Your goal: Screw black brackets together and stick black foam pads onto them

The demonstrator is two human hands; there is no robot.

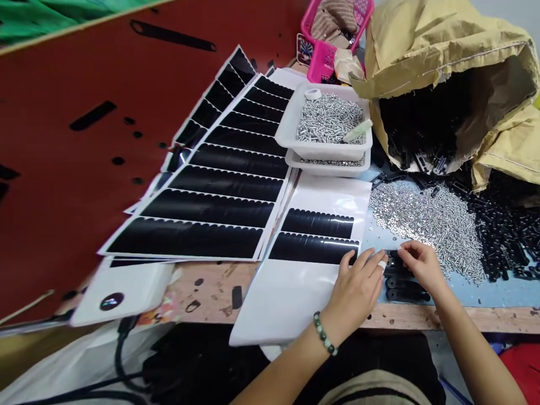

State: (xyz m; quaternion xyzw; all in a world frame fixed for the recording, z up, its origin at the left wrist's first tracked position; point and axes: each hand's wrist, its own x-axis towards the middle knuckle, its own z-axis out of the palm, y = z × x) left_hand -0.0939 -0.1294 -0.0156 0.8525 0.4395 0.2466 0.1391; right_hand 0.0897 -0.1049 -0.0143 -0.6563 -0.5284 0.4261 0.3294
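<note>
Two bare hands work near the table edge: the left hand (358,284) spreads over a white sheet (291,298), thumb apart from the fingers, while the right hand (422,264) brings thumb and fingertips together; whether anything is pinched there I cannot tell. Between and just below them lie a few dark, slotted-looking black parts (407,289), set side by side. Beyond, the sheet carries only two rows of black strips (314,247), its nearer portion bare, so it looks partly used. Little seems done against what is left: loose silvery screws (458,230), small nuts (394,208) and a heap of black pieces (506,236) are plentiful, the stacked sheets (211,208) show many full rows, and the white tray (291,126) is well filled. Farther back, no brand or writing can be read on the paper sack (422,34) or pink basket (323,64).
</note>
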